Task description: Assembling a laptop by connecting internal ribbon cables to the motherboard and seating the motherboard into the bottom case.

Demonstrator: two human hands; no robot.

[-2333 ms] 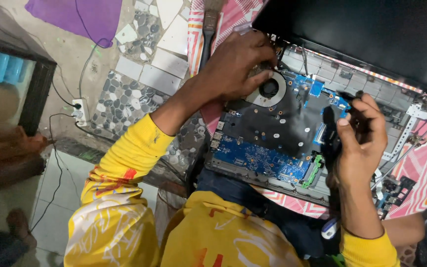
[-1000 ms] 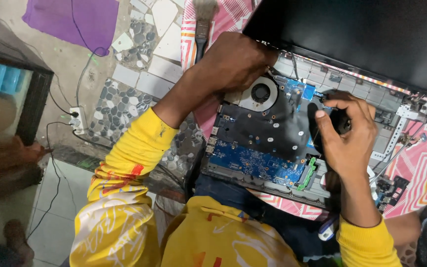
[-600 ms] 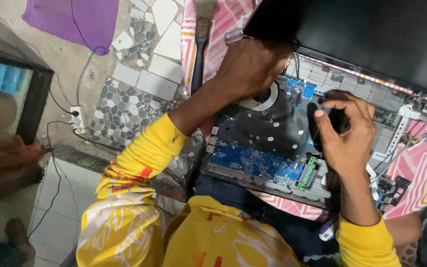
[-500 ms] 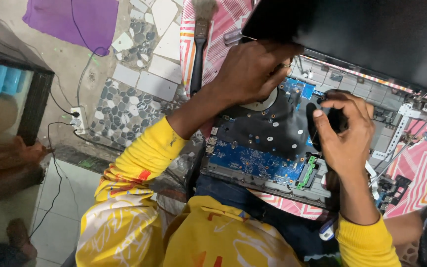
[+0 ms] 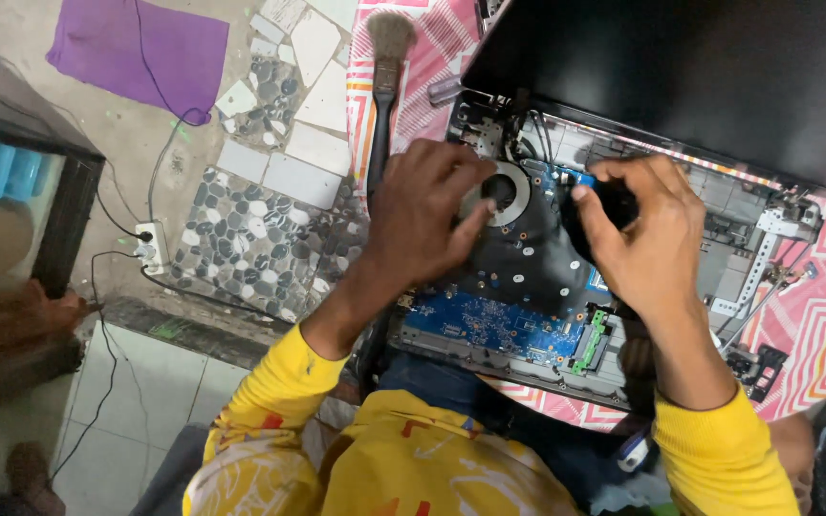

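An opened laptop lies on my lap with its blue circuit board (image 5: 499, 323) and round cooling fan (image 5: 507, 189) exposed; its black lid (image 5: 681, 67) stands behind. My left hand (image 5: 423, 215) rests on the laptop's left side, fingers bent and thumb touching the fan's rim, nothing visibly in it. My right hand (image 5: 647, 244) is closed around a black rounded object (image 5: 614, 203) over the middle of the board, right of the fan. My fingers hide most of that object. Both arms wear yellow sleeves.
A pink striped cloth (image 5: 815, 334) lies under the laptop, with a paint brush (image 5: 387, 86) and a small silver tool (image 5: 442, 91) at its left. Loose screws and small parts (image 5: 762, 363) sit at the right. On the floor lie a white power strip (image 5: 150, 247) and a purple cloth (image 5: 136, 48).
My left hand has slid down from the laptop's top left corner onto the fan area. My right hand has stayed on the black object over the board.
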